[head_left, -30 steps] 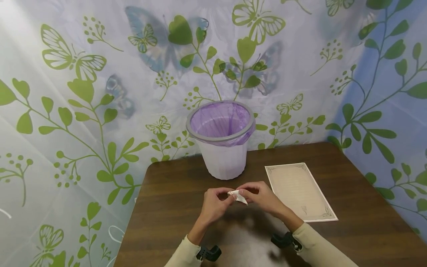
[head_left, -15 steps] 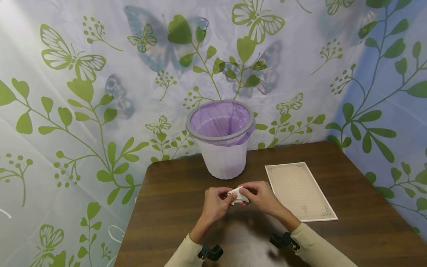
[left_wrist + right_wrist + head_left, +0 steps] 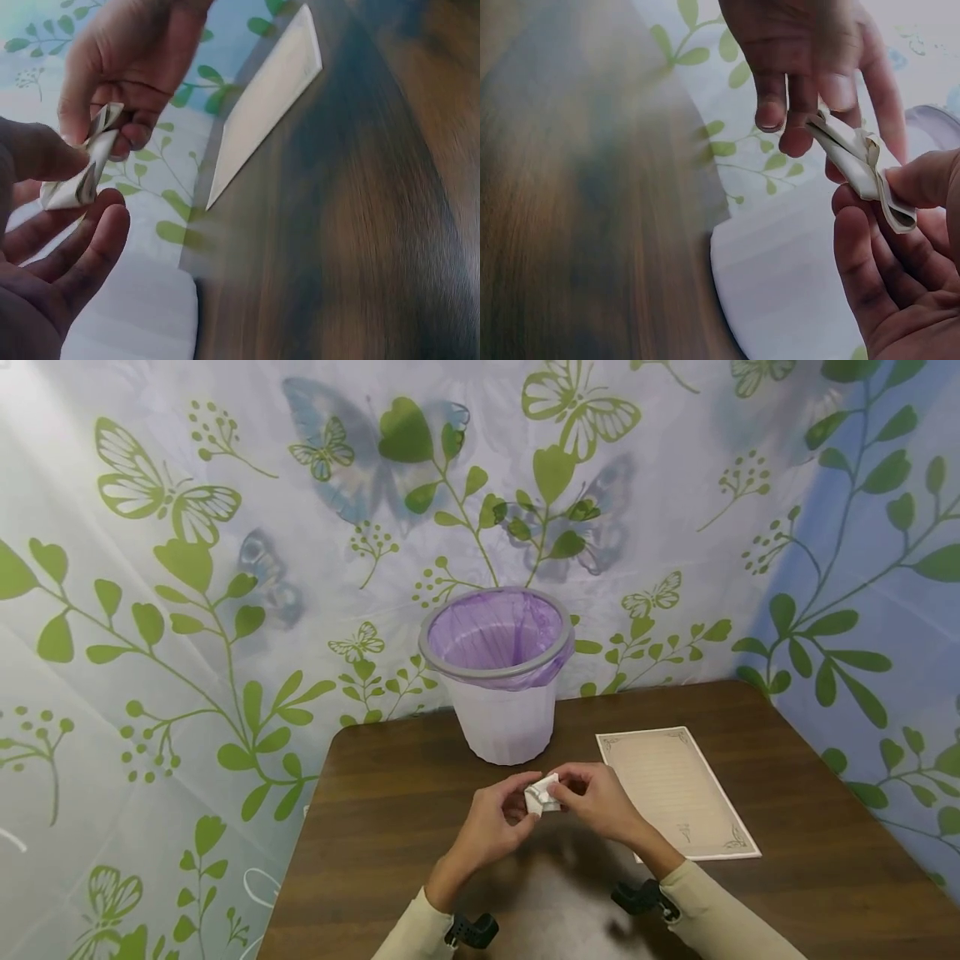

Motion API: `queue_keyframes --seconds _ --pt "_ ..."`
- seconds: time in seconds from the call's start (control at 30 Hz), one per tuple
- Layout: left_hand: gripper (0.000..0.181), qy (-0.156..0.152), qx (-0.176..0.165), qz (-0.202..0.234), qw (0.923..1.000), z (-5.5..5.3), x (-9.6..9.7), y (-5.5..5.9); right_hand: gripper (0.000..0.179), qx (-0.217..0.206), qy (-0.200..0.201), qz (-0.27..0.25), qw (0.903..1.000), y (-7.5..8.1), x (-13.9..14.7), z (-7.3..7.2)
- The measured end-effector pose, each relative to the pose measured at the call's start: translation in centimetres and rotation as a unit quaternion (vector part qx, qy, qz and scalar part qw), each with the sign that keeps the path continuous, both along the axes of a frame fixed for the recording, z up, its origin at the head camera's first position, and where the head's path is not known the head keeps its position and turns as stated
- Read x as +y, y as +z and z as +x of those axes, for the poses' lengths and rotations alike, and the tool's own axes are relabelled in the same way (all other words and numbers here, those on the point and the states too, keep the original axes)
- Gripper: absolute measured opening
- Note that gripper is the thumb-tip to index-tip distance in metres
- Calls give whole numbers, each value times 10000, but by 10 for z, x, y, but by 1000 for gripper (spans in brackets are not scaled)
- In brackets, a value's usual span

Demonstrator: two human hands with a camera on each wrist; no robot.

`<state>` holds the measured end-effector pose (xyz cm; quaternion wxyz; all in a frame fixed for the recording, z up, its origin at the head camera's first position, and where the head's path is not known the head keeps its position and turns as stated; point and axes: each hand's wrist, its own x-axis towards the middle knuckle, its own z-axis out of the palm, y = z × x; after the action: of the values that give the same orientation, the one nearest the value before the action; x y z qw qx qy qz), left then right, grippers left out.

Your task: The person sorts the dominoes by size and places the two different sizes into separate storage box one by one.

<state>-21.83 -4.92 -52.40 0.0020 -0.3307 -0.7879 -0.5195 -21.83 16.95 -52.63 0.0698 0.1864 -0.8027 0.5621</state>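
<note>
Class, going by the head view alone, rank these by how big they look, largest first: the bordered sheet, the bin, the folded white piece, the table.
1. Table
2. Bin
3. Bordered sheet
4. Folded white piece

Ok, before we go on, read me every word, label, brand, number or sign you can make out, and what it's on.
None can be read in any view.
Bordered sheet: a small dark mark near its lower edge, too small to tell whether it is writing.
Folded paper: no lettering shows.
White bin: no label on the side that shows.
Black wristbands: no lettering can be made out.
</note>
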Motion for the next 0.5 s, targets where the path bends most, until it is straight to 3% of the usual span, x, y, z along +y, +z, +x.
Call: queue_keyframes --seconds 0.1,0.23,0.5 --pt "59 -114 685 -357 9969 -1 0 0 4 -164 -62 -69 9998 -2 4 -1" --pt "60 -120 1405 -703 9875 -3 0 1 9 -471 139 -301 9983 -4 7 -2" --pt "57 -141 1884 -1167 9750 -3 -2 -3 15 -1136 349 -672 9906 -7 9 -2"
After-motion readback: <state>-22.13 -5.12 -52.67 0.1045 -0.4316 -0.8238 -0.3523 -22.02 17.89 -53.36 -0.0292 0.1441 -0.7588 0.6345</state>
